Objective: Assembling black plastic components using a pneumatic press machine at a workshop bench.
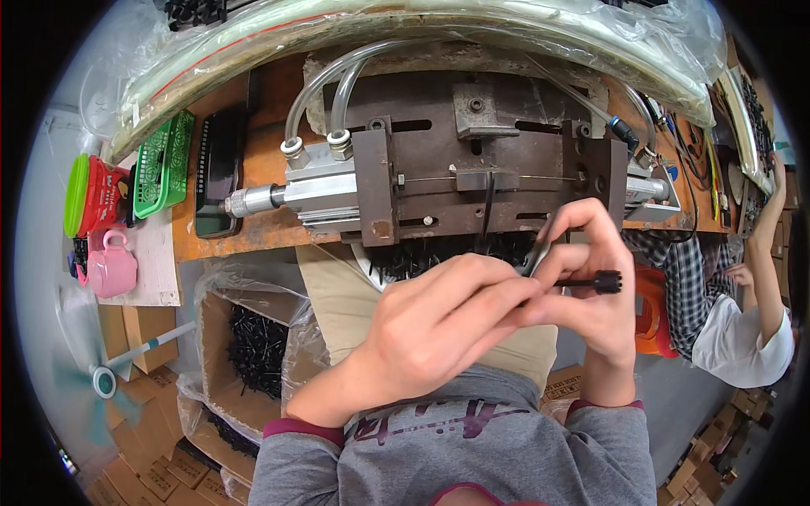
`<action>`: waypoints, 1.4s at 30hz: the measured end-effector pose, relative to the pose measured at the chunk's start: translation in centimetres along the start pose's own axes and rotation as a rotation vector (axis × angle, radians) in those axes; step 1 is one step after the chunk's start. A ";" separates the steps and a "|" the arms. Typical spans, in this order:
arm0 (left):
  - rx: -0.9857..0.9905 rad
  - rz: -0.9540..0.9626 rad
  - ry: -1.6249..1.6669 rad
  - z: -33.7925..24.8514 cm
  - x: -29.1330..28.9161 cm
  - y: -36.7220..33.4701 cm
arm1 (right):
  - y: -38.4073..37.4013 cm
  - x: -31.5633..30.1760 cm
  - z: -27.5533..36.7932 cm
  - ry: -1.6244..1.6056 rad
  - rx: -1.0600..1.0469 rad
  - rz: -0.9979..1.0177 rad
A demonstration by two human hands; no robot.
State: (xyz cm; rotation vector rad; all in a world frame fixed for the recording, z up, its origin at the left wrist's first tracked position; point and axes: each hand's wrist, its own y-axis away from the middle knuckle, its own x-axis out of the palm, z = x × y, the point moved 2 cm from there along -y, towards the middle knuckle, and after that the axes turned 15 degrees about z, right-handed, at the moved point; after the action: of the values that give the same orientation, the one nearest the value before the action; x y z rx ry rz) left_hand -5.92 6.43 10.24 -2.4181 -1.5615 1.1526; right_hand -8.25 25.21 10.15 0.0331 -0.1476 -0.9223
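My left hand [443,316] is closed, its fingers pressed together and their tips meeting my right hand's fingers. Between the thumb and curled fingers of my right hand [591,287] lies a small black part [606,282] with a thin shaft and a notched head. The shaft runs toward my left fingertips, where its far end is hidden. Just beyond the hands stands a dark metal clamping fixture [531,202], with a thin black strip [489,202] upright at its middle. A white-rimmed container of black pieces [405,257] sits beneath my hands, partly covered by them.
Silver cylinders [323,196] with clear hoses flank the fixture. On the left are a black tray [221,169], a green basket [164,160] and a pink cup [112,266]. A plastic-lined carton [253,346] of black parts stands lower left, near a fan [103,381]. Another person [734,329] works at right.
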 end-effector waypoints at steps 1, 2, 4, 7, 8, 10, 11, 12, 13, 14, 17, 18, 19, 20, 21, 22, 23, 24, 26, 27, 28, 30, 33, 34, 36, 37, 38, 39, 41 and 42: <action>-0.019 -0.018 -0.016 0.2 -0.2 0.2 | 0.0 -0.1 0.5 -0.062 -0.047 -0.029; -0.034 -0.036 -0.044 0.5 -0.3 0.4 | 0.1 -0.4 0.8 -0.075 -0.072 -0.085; -0.059 -0.072 -0.110 1.2 -0.4 0.6 | 0.4 -1.6 0.6 0.002 -0.195 -0.151; -0.085 -0.053 -0.301 2.0 0.6 0.3 | 0.7 -2.0 0.7 0.073 -0.327 -0.157; -0.057 -0.031 -0.395 2.5 1.1 0.2 | 0.7 -1.9 0.8 0.092 -0.321 -0.161; -0.061 0.015 -0.525 2.5 1.4 -0.1 | 0.8 -1.6 1.2 0.128 -0.316 -0.164; -0.062 0.038 -0.590 2.5 1.5 -0.3 | 0.9 -1.4 1.4 0.142 -0.315 -0.160; -0.059 0.045 -0.623 2.4 1.5 -0.4 | 0.8 -1.1 1.7 0.147 -0.320 -0.140; -0.055 0.052 -0.657 2.3 1.5 -0.6 | 0.8 -1.0 2.0 0.156 -0.302 -0.142; -0.052 0.059 -0.690 2.2 1.4 -0.8 | 0.9 -0.9 2.3 0.165 -0.283 -0.147; -0.050 0.086 -0.678 2.4 1.0 -1.4 | 0.9 -0.6 2.7 0.169 -0.276 -0.193; -0.057 0.093 -0.691 2.3 0.9 -1.4 | 0.9 -0.5 2.7 0.164 -0.307 -0.217; -0.064 0.100 -0.704 2.2 0.9 -1.4 | 0.8 -0.3 2.7 0.158 -0.337 -0.238; -0.072 0.106 -0.716 2.2 0.9 -1.3 | 1.0 -0.4 2.5 0.125 -0.387 -0.237; -0.072 0.128 -0.702 2.1 0.7 -1.4 | 1.3 -0.5 2.2 0.092 -0.439 -0.235; -0.073 0.150 -0.689 2.1 0.4 -1.4 | 1.4 -0.7 1.9 -0.003 -0.481 -0.206; -0.075 0.171 -0.675 2.0 0.0 -1.4 | 1.5 -0.8 1.7 0.091 -0.478 -0.173; -0.063 0.172 -0.616 1.7 -0.8 -1.7 | 1.7 -0.9 1.5 0.185 -0.479 -0.144; -0.041 0.173 -0.498 1.0 -2.5 -2.7 | 1.4 -0.6 1.9 0.636 -0.414 -0.215; -0.024 0.066 -0.507 0.7 -3.4 -3.4 | 1.0 -0.1 2.0 0.934 -0.416 -0.257; 0.011 -0.035 -0.473 0.7 -4.3 -4.4 | 0.6 0.4 1.5 0.982 -0.411 -0.294; 0.097 -0.186 -0.511 0.8 -6.3 -7.0 | -0.2 0.9 0.5 1.039 -0.376 -0.288; 0.121 -0.278 -0.594 2.0 -8.8 -11.3 | -1.4 1.3 -0.5 1.119 -0.372 -0.215; 0.089 -0.256 -0.599 2.4 -9.3 -12.2 | -1.7 1.5 -1.1 1.169 -0.355 -0.188; 0.022 -0.201 -0.555 2.9 -9.8 -13.0 | -2.4 2.4 -0.9 1.304 -0.369 -0.188; 0.090 -0.221 -0.603 4.6 -9.7 -13.3 | -2.7 2.7 -0.9 1.351 -0.378 -0.179; 0.157 -0.242 -0.654 5.9 -9.8 -13.1 | -3.0 2.8 -0.8 1.366 -0.389 -0.159; 0.131 -0.213 -0.573 5.6 -9.7 -13.2 | -3.1 2.6 -0.8 1.386 -0.379 -0.157; 0.076 -0.152 -0.417 3.8 -9.7 -12.5 | -3.1 2.2 -0.8 1.418 -0.353 -0.157; 0.049 -0.152 -0.353 3.0 -9.7 -11.6 | -3.0 2.3 -0.8 1.429 -0.345 -0.150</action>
State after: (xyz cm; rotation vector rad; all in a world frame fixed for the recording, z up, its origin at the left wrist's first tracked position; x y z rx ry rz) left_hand -18.70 3.35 18.22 -2.1066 -1.7437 1.6311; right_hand -9.16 21.54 9.31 0.3727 1.3470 -0.8769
